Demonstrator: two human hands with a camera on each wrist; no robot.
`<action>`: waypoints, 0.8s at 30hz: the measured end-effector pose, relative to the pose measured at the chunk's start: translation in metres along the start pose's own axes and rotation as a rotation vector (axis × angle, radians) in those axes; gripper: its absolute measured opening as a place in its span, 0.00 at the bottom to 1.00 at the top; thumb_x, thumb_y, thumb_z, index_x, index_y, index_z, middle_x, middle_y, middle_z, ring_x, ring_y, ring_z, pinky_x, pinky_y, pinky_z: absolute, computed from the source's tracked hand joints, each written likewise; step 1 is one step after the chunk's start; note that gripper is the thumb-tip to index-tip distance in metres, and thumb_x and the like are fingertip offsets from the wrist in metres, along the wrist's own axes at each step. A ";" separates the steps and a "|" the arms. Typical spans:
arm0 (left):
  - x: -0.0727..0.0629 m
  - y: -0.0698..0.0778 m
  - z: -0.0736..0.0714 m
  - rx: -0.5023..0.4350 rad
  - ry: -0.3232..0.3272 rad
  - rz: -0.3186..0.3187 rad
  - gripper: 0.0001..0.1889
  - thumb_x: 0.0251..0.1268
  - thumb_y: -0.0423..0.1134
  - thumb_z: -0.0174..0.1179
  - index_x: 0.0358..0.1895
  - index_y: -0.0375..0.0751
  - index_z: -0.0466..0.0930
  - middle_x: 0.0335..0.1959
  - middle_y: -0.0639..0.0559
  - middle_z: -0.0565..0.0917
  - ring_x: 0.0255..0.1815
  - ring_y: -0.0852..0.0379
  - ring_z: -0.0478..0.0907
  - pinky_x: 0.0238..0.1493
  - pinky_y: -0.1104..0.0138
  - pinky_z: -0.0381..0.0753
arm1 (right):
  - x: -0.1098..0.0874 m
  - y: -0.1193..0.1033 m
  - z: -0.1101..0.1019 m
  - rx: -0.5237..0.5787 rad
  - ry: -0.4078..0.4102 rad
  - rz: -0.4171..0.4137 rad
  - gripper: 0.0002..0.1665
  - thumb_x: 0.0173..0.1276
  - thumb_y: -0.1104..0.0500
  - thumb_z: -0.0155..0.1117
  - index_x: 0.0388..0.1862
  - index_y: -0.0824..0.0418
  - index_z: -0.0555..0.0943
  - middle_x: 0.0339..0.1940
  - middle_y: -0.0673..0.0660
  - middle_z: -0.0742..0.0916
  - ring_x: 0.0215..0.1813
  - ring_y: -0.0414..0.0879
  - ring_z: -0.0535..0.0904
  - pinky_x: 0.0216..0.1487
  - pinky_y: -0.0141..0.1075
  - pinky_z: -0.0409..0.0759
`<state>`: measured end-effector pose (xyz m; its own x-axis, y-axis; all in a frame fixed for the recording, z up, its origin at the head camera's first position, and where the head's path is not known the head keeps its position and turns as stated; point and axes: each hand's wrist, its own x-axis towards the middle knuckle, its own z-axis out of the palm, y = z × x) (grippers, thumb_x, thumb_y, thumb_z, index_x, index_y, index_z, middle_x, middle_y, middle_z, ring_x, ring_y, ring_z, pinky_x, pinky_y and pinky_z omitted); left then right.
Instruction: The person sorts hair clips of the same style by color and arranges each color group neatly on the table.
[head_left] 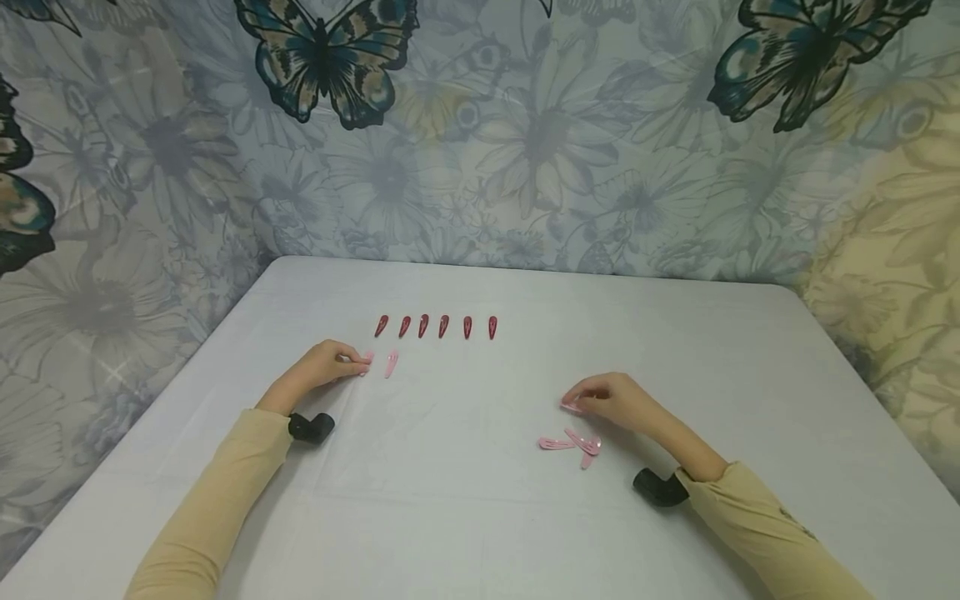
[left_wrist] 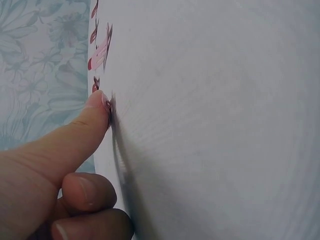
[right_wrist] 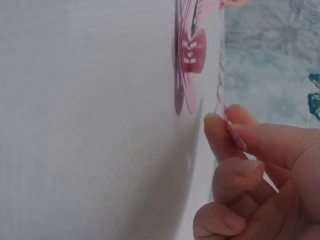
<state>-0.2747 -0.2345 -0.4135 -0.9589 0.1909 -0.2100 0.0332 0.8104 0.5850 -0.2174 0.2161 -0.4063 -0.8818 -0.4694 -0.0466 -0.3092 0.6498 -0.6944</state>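
Near the table's left side, my left hand (head_left: 327, 363) pinches a pink snap hair clip (head_left: 368, 357) down at the tabletop; the fingers partly hide it. A second pink clip (head_left: 392, 364) lies just to its right. Above these, several dark red hair clips (head_left: 423, 326) form a row. On the right, my right hand (head_left: 617, 400) holds another pink clip (right_wrist: 236, 135) between thumb and fingers, over the table. Below that hand lies a loose pile of pink clips (head_left: 556, 444), some overlapping.
A white cloth covers the table (head_left: 465, 517). Behind it hangs a wall covering (head_left: 540, 167) with flowers and butterflies. A black wrist device (head_left: 311, 427) is on the left wrist, and another (head_left: 660, 487) on the right, both close above the tabletop.
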 end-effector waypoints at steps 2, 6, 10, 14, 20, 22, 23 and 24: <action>0.000 0.000 0.000 -0.003 -0.003 0.004 0.11 0.66 0.40 0.63 0.38 0.33 0.84 0.20 0.55 0.69 0.23 0.60 0.64 0.28 0.69 0.66 | 0.000 0.000 -0.001 0.029 0.009 0.038 0.09 0.68 0.65 0.61 0.41 0.65 0.87 0.41 0.62 0.89 0.27 0.36 0.72 0.28 0.28 0.72; 0.001 -0.002 0.000 -0.007 -0.005 0.009 0.11 0.66 0.40 0.62 0.38 0.33 0.84 0.17 0.57 0.68 0.22 0.60 0.64 0.28 0.69 0.66 | 0.002 0.001 -0.001 0.097 0.021 0.125 0.10 0.67 0.64 0.62 0.42 0.66 0.86 0.31 0.56 0.86 0.18 0.37 0.66 0.22 0.29 0.67; 0.001 -0.003 0.000 -0.010 -0.005 0.007 0.11 0.66 0.40 0.63 0.38 0.33 0.84 0.17 0.57 0.67 0.21 0.60 0.63 0.27 0.69 0.67 | 0.005 -0.001 0.000 0.159 0.030 0.168 0.12 0.65 0.65 0.63 0.45 0.69 0.84 0.26 0.52 0.84 0.19 0.38 0.68 0.23 0.30 0.69; 0.000 -0.003 -0.001 -0.012 0.001 0.004 0.11 0.66 0.41 0.63 0.38 0.33 0.84 0.18 0.57 0.67 0.21 0.61 0.63 0.26 0.70 0.67 | 0.008 -0.005 0.002 0.196 0.043 0.172 0.12 0.66 0.66 0.62 0.45 0.71 0.84 0.25 0.51 0.85 0.20 0.38 0.69 0.24 0.29 0.68; 0.001 -0.002 -0.001 -0.013 0.010 -0.001 0.12 0.66 0.40 0.63 0.40 0.32 0.84 0.18 0.56 0.69 0.21 0.61 0.64 0.26 0.70 0.67 | 0.014 -0.010 0.003 0.220 0.037 0.149 0.13 0.68 0.63 0.63 0.47 0.70 0.84 0.24 0.54 0.85 0.18 0.40 0.70 0.24 0.30 0.65; 0.001 -0.002 0.000 -0.019 0.011 -0.001 0.12 0.66 0.40 0.63 0.40 0.32 0.84 0.22 0.53 0.73 0.22 0.61 0.66 0.27 0.69 0.68 | 0.018 -0.012 0.005 0.214 0.018 0.136 0.13 0.69 0.63 0.62 0.48 0.70 0.84 0.27 0.56 0.86 0.19 0.40 0.71 0.24 0.29 0.65; 0.001 -0.003 0.000 -0.018 0.011 0.004 0.12 0.66 0.40 0.63 0.40 0.31 0.84 0.24 0.52 0.75 0.23 0.61 0.66 0.28 0.69 0.68 | 0.021 -0.014 0.006 0.210 0.007 0.134 0.14 0.69 0.62 0.61 0.48 0.69 0.84 0.31 0.56 0.87 0.20 0.40 0.71 0.25 0.29 0.66; 0.002 -0.003 0.001 -0.019 0.012 0.005 0.12 0.66 0.40 0.63 0.40 0.31 0.84 0.25 0.51 0.76 0.24 0.61 0.67 0.28 0.69 0.69 | 0.024 -0.015 0.007 0.203 -0.006 0.129 0.14 0.70 0.62 0.60 0.49 0.69 0.83 0.32 0.58 0.87 0.22 0.40 0.71 0.26 0.29 0.66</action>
<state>-0.2761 -0.2366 -0.4162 -0.9621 0.1877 -0.1977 0.0324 0.7988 0.6008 -0.2312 0.1909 -0.4017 -0.9070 -0.3944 -0.1476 -0.1162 0.5714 -0.8124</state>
